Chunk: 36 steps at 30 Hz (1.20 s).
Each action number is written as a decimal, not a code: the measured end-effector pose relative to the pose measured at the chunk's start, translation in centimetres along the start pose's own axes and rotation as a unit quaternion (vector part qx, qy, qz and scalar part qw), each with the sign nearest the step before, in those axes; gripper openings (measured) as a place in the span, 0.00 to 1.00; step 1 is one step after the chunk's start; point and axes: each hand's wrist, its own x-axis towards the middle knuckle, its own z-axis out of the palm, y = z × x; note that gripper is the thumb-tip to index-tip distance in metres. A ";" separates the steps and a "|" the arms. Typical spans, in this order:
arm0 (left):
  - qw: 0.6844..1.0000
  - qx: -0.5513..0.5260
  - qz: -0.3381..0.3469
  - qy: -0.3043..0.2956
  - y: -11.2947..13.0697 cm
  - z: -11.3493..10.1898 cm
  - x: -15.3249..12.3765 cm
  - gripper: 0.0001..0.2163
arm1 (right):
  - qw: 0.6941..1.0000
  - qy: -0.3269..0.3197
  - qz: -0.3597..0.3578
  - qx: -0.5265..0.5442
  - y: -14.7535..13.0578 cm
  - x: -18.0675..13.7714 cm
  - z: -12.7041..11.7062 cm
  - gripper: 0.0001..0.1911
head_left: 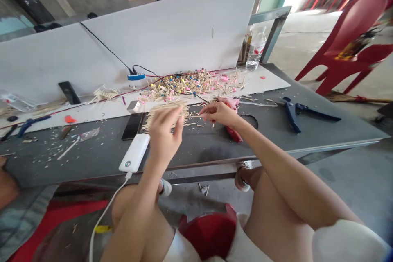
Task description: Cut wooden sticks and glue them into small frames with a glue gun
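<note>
My left hand (166, 133) hovers over the near edge of a flat pile of thin wooden sticks (149, 119), thumb apart from the fingers, and nothing shows in it. Fingers curled in a pinch, my right hand (217, 114) seems to hold a short wooden stick (196, 116) pointing left. Just behind and under that hand lies a pink glue gun (232, 102) with a red handle (235, 134), partly covered by my wrist. A heap of short sticks with coloured ball ends (187, 84) spreads along the white board at the back.
A white power bank (135, 153) with a cable and a black phone (132, 127) lie left of my left hand. Blue-handled pliers (293, 114) rest on the right. A water bottle (256, 51) stands behind. Another person's arm (7, 184) shows at far left.
</note>
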 end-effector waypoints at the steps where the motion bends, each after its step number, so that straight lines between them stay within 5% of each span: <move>1: 1.000 0.010 0.007 -0.016 -0.3 0.9 -0.2 0.15 | 1.000 -0.020 -0.009 -0.005 0.0 0.0 0.2 0.16; 5: 0.990 0.031 0.010 -0.134 -1.7 4.5 -1.1 0.12 | 0.996 -0.083 -0.031 -0.028 0.1 0.1 1.3 0.18; 9: 0.981 0.022 -0.059 -0.183 -2.6 4.8 -1.5 0.12 | 0.979 -0.006 -0.018 -0.205 0.4 0.6 1.6 0.15; 12: 0.980 0.026 -0.118 -0.160 -3.0 3.2 -1.7 0.12 | 0.950 0.091 0.000 -0.298 -0.1 1.0 1.1 0.14; 17: 0.984 -0.009 -0.157 -0.081 -3.3 1.6 -2.4 0.15 | 0.882 0.208 0.022 -0.421 -3.4 -1.1 -0.4 0.35; 21: 0.985 -0.057 -0.159 -0.042 -3.5 1.2 -2.8 0.14 | 0.845 0.260 0.082 -0.460 -3.7 -4.5 -1.2 0.29; 25: 0.985 -0.076 -0.154 -0.029 -3.2 0.8 -3.0 0.13 | 0.832 0.166 0.210 -0.486 -1.0 -5.8 -2.1 0.21; 36: 0.986 -0.059 -0.149 -0.038 -1.4 1.4 -2.8 0.13 | 0.818 0.045 0.232 -0.524 1.2 -5.1 -1.1 0.12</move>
